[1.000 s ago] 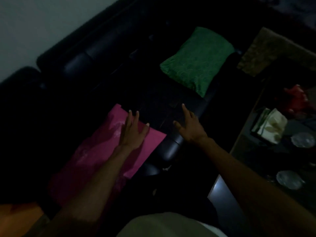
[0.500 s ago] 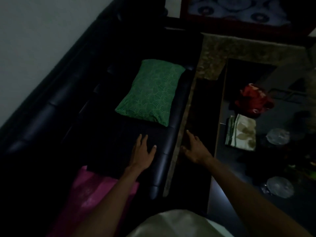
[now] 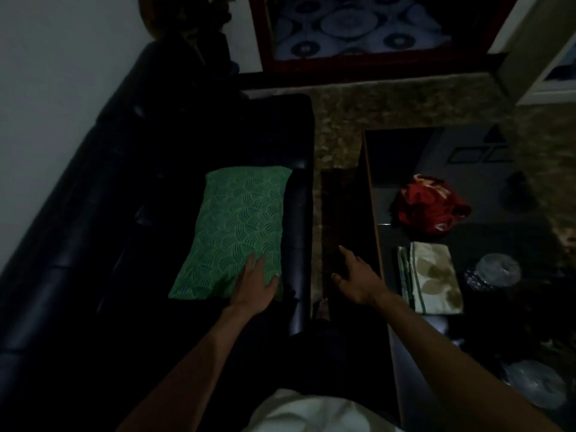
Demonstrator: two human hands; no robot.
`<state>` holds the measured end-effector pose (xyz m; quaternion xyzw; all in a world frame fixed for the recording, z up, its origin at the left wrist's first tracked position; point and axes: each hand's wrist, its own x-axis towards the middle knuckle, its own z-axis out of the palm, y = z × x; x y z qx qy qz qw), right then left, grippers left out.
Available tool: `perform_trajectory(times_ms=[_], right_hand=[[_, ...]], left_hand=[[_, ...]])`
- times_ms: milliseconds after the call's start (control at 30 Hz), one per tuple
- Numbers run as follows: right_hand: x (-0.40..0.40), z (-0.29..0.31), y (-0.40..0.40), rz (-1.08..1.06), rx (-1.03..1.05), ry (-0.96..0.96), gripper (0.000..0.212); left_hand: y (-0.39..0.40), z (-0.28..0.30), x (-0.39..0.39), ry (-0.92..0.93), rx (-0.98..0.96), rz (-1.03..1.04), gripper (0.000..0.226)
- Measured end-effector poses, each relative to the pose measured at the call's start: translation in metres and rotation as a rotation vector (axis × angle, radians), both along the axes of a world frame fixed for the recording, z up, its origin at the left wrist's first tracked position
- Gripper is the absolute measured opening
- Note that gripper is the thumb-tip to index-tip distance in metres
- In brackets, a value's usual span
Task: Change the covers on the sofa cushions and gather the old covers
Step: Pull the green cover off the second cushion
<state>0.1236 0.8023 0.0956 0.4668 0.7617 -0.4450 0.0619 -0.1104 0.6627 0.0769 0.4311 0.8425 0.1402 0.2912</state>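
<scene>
The left hand (image 3: pixel 254 288) lies flat on the near right corner of the green cushion (image 3: pixel 237 232), its grip released, fingers straight and spread over the patterned cover with the thumb out toward the cushion's right edge. The cushion stretches away ahead and to the left of that hand, lying on the seat of the black sofa (image 3: pixel 93 238), whose front edge runs just to the hand's right. The right hand (image 3: pixel 358 280) hangs in the air over the dark gap between sofa and tabletop (image 3: pixel 414 369), its grip also released, fingers loosely extended and holding nothing. Just right of this hand, on the tabletop, lies a folded leaf-print cover (image 3: pixel 431 277); beyond it and further from the hand sits a crumpled red cloth (image 3: pixel 431 207).
</scene>
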Motion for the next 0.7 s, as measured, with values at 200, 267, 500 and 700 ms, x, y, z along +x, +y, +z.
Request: perform_trajectory(times_ms=[200, 267, 500, 700], right_hand=[[-0.061, -0.044, 0.083, -0.101, -0.046, 0.045, 0.081], [-0.086, -0.065, 0.1, -0.099, -0.075, 0.057, 0.077], [-0.206, -0.2, 0.119, -0.101, -0.144, 0.161, 0.077], [-0.295, -0.315, 0.085, -0.235, -0.177, 0.228, 0.091]], left_hand=[[0.093, -0.047, -0.075, -0.013, -0.079, -0.032, 0.071], [0.116, -0.066, -0.097, 0.021, -0.115, -0.058, 0.072], [0.157, -0.203, -0.193, 0.289, -0.139, -0.212, 0.1], [0.145, -0.298, -0.225, 0.552, 0.075, -0.238, 0.08]])
